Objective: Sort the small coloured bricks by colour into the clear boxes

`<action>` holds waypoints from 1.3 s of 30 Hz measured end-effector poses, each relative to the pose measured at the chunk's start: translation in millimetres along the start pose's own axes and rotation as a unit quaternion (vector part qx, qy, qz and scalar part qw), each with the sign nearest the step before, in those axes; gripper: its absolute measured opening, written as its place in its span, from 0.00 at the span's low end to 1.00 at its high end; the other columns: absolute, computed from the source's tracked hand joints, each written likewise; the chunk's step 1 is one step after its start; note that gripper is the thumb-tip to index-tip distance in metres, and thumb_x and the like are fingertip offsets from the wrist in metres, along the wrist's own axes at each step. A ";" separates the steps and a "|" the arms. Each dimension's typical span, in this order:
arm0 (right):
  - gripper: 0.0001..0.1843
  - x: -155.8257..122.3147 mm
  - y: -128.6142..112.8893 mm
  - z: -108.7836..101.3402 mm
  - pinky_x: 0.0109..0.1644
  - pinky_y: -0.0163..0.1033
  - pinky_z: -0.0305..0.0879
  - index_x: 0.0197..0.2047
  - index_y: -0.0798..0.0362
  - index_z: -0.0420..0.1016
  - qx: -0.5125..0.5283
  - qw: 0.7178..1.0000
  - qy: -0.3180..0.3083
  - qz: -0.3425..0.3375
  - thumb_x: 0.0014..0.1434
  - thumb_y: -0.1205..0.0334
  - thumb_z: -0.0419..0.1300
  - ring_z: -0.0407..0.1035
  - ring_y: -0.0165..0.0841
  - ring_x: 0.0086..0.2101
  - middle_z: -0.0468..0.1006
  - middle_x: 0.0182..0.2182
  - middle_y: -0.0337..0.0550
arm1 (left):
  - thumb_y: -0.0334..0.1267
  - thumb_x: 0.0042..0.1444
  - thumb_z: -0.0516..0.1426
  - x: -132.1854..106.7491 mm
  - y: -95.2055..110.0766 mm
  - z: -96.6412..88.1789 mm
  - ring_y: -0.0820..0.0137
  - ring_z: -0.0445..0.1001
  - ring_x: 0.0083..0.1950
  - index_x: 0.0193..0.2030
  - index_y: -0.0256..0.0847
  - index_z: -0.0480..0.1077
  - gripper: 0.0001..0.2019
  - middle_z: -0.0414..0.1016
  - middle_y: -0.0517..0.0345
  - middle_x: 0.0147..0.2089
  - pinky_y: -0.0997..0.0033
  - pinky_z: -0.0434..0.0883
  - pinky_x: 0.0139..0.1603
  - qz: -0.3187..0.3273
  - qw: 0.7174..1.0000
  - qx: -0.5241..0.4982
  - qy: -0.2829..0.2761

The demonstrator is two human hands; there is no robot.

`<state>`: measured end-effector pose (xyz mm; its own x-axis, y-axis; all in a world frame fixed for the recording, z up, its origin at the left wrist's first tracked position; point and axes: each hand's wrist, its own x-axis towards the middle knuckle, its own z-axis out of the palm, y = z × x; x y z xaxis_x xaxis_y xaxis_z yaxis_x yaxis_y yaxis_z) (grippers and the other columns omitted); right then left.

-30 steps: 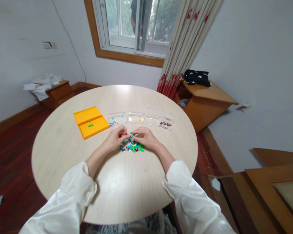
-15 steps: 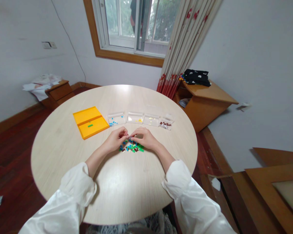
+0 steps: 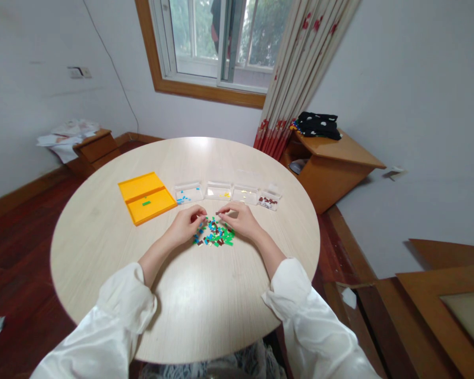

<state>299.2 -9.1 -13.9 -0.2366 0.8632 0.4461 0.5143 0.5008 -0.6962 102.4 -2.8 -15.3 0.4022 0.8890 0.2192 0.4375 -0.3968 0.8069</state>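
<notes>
A heap of small plastic pieces (image 3: 221, 235) in green, blue, brown and a few pale yellow lies on the table between my hands. My right hand (image 3: 239, 218) pinches a small brown piece (image 3: 218, 213) just above the heap's far edge. My left hand (image 3: 187, 223) is at the heap's left side, thumb and forefinger drawn together. Whatever sits between those fingertips is too small to make out. Beyond my hands stand clear boxes: one with blue pieces (image 3: 184, 198), two with yellow ones, and one with brown pieces (image 3: 267, 201).
An open orange-yellow case (image 3: 154, 213) with green pieces in it lies left of the clear boxes. The round pale table (image 3: 197, 310) carries everything. A wooden cabinet (image 3: 339, 152) with a dark cloth stands beyond its right edge, and a curtain (image 3: 284, 89) hangs behind.
My hands have drawn apart from where their fingertips met above the heap. The brown piece now shows in my right fingertips, and more of the heap is uncovered.
</notes>
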 end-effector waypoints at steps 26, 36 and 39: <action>0.09 4.0 32.5 -35.8 0.43 0.41 0.65 0.30 0.54 0.78 -0.020 0.973 0.201 0.109 0.49 0.60 0.58 0.71 0.35 0.34 0.80 0.31 0.45 | 0.31 0.57 0.51 1.1 -21.0 3.7 0.64 0.69 0.42 0.42 0.37 0.76 0.12 0.73 0.48 0.39 0.65 0.65 0.46 0.097 0.971 0.205 -0.080; 0.08 3.7 33.1 -35.8 0.42 0.41 0.65 0.29 0.53 0.78 -0.019 0.973 0.206 0.100 0.49 0.60 0.59 0.71 0.35 0.33 0.80 0.30 0.43 | 0.32 0.55 0.53 -1.2 -15.6 3.6 0.66 0.69 0.42 0.41 0.38 0.75 0.11 0.73 0.50 0.39 0.66 0.65 0.46 0.101 0.971 0.203 -0.080; 0.08 3.7 32.4 -35.9 0.42 0.41 0.64 0.29 0.53 0.78 -0.018 0.974 0.206 0.097 0.49 0.60 0.59 0.71 0.35 0.33 0.80 0.30 0.44 | 0.30 0.54 0.54 -1.2 -12.3 3.0 0.66 0.69 0.40 0.37 0.37 0.75 0.09 0.73 0.51 0.37 0.67 0.66 0.44 0.089 0.971 0.203 -0.086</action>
<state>344.6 7.9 -14.6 0.2146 0.8389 0.5002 0.5468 0.3212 -0.7732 99.0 0.4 -27.1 0.6142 0.7601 0.2124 0.6154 -0.6297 0.4741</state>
